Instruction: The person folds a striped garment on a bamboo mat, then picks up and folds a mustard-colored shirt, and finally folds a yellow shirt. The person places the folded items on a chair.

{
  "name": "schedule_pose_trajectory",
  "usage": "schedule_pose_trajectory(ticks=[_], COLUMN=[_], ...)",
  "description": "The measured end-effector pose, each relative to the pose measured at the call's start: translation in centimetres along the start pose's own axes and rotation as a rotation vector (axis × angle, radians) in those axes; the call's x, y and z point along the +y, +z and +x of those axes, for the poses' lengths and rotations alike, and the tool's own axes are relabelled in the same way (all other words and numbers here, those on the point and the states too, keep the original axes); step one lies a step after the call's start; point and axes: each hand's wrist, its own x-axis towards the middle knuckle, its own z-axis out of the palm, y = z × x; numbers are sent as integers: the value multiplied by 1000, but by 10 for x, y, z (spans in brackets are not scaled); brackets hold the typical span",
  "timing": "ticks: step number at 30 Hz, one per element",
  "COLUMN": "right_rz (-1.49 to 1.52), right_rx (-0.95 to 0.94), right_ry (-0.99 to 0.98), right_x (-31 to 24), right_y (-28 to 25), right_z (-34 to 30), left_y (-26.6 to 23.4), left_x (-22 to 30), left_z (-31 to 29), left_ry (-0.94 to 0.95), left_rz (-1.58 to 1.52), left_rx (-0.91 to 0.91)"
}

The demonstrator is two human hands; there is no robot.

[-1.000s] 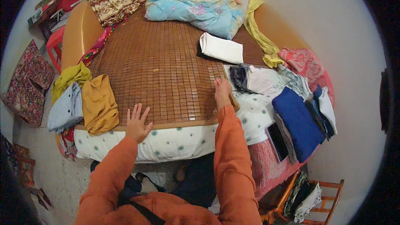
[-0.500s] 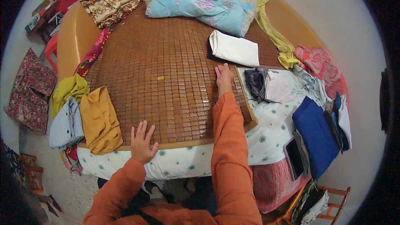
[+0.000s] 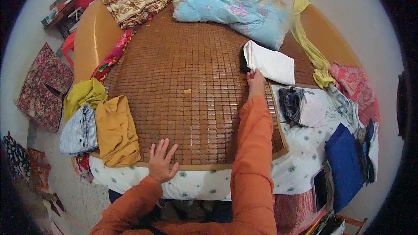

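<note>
My left hand (image 3: 163, 161) rests flat and open, fingers spread, on the near edge of the brown tile mat (image 3: 174, 117). At its left lies a mustard-yellow folded garment (image 3: 117, 132). My right arm reaches forward over the mat. The fingers of my right hand (image 3: 256, 82) are drawn together at the near edge of a white folded cloth (image 3: 272, 64), seemingly pinching it; the fingertips show only in part. A black piece of fabric (image 3: 244, 61) peeks out from under the cloth's left end. The cloth lies flat on the mat.
A blue floral quilt (image 3: 230, 4) and a patterned brown cloth (image 3: 137, 4) lie at the far side. Dark jeans (image 3: 289, 104), a pale folded garment (image 3: 311, 110), blue fabric (image 3: 344, 165) and a phone (image 3: 319, 191) are at right. A striped shirt (image 3: 79, 131) lies left.
The whole view has shifted, so things sit lower and further right. My right hand has moved forward from the mat to the white cloth's near edge. My left hand stays put.
</note>
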Motion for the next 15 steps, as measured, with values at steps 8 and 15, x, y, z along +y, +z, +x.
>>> schedule_pose_trajectory(ticks=[8, 15], right_rz=[-86, -352], right_rx=[56, -313], right_ry=[-98, -70], right_x=[17, 41], right_y=[-13, -103], right_z=[-38, -229], left_y=[2, 2], left_x=[-3, -2], left_z=[-7, -10], left_ry=[22, 46], left_rz=[8, 4], left_rx=[55, 112])
